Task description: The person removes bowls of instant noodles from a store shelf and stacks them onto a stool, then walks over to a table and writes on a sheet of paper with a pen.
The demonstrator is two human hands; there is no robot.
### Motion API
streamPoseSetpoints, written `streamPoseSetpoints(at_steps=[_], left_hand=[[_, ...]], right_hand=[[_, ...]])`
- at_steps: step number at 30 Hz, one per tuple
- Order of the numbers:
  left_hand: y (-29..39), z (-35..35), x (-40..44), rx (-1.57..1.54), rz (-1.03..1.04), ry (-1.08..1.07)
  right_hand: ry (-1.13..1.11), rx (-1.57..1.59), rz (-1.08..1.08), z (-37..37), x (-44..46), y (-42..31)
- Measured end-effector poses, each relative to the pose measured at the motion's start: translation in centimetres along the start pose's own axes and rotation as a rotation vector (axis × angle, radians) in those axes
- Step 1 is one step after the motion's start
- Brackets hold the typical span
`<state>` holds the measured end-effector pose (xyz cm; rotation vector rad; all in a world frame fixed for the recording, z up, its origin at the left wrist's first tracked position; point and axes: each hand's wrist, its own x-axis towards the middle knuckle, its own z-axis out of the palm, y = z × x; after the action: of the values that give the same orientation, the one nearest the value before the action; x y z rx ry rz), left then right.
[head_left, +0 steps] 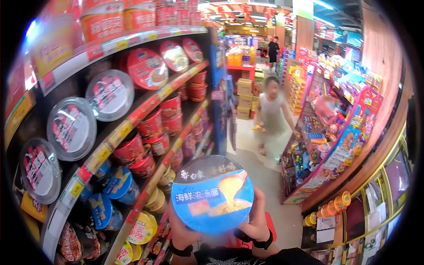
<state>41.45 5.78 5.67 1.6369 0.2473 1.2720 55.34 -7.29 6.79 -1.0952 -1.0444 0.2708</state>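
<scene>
A round instant noodle cup with a blue and black lid is held up in front of my chest, its lid turned toward me. My left hand wraps its left side, mostly hidden below the cup. On the opposite side my right hand grips the cup, fingers along the wall. Dark bands circle both wrists. To the left, similar blue noodle cups sit on a lower shelf.
Tall shelving stocked with red, clear-lidded and yellow noodle tubs runs along the left. A person in a light dress stands in the aisle, beside a snack display rack on the right. Stacked cartons and another person are farther back.
</scene>
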Motion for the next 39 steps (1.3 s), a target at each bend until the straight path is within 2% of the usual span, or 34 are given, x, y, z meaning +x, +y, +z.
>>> streamPoseSetpoints(at_steps=[3, 5, 7, 8, 11, 12, 14, 17, 19, 20, 23, 26, 33, 34, 36, 39], left_hand=[[-0.1, -3.4, 0.0, 0.085, 0.048, 0.11], [1.1, -5.3, 0.0, 0.06, -0.037, 0.195], [1.8, -7.7, -0.2, 0.143, -0.065, 0.237], [2.0, -8.9, -0.6, 0.078, -0.081, 0.251], [1.0, -12.3, -2.6, 0.183, -0.002, 0.341], [0.3, -13.9, -3.4, 0.23, 0.08, 0.278], [-0.1, -16.6, -4.6, 0.494, -0.037, 0.116], [0.2, -17.4, -4.7, 0.542, -0.063, 0.223], [1.9, -16.2, -3.2, 0.209, -0.112, 0.482], [0.9, -16.6, -3.1, 0.342, -0.024, 0.499], [-0.2, -17.1, -2.8, 0.427, 0.015, 0.497], [-0.1, -17.0, -2.5, 0.46, -0.026, 0.433], [-1.8, -16.0, -2.2, 0.386, -0.027, 0.427], [-1.7, -16.1, -2.2, 0.486, -0.086, 0.394], [-1.2, -15.7, -1.7, 0.455, -0.153, 0.441], [-1.2, -15.5, -1.5, 0.382, -0.19, 0.476]], right_hand=[[-0.096, -0.067, -0.026, 3.4, 1.1, 0.6], [-0.159, -0.133, -0.046, 6.1, 2.4, 0.0], [-0.242, -0.091, -0.05, 8.6, 3.0, 0.2], [-0.279, -0.074, -0.051, 9.7, 3.3, 0.2], [-0.395, 0.016, -0.019, 12.9, 4.1, -0.4], [-0.431, -0.065, -0.088, 13.7, 4.0, 0.3], [-0.503, 0.058, -0.034, 15.8, 3.7, 1.7], [-0.626, 0.102, -0.02, 18.0, 4.2, 1.7], [-0.664, 0.076, 0.047, 19.5, 4.3, 1.8], [-0.679, 0.148, 0.12, 20.0, 4.6, 1.4], [-0.652, 0.205, 0.2, 20.7, 4.5, 2.1], [-0.597, 0.081, -0.017, 20.7, 4.4, 3.3], [-0.487, 0.252, 0.212, 20.4, 3.4, 5.6], [-0.483, 0.266, 0.268, 20.1, 3.5, 5.0], [-0.474, 0.294, 0.326, 20.0, 3.7, 4.3], [-0.484, 0.27, 0.299, 19.9, 3.8, 4.2]])
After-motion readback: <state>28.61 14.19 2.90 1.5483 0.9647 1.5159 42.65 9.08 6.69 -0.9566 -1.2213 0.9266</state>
